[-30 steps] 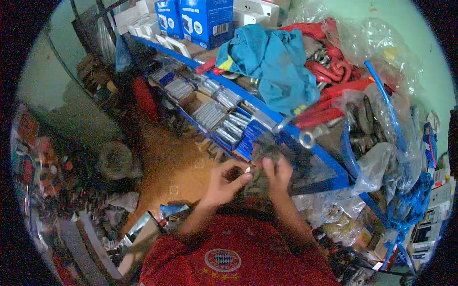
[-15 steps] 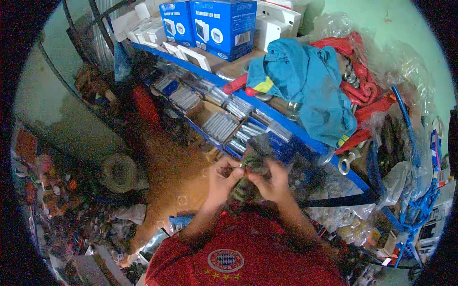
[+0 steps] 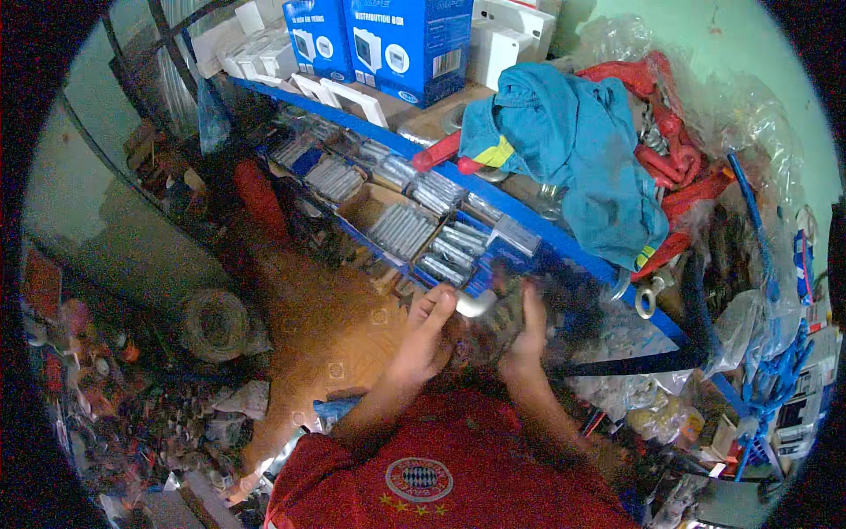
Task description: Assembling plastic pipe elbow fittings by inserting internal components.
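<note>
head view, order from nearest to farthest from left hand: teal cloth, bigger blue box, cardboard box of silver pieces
1. Cardboard box: just beyond the left hand
2. Teal cloth: upper shelf, ahead right
3. Bigger blue box: farther back, upper shelf

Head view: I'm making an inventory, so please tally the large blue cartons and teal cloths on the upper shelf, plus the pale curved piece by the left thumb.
Large blue cartons: 2
Teal cloth: 1
Pale curved piece: 1, too blurred to identify
Total: 4
</note>
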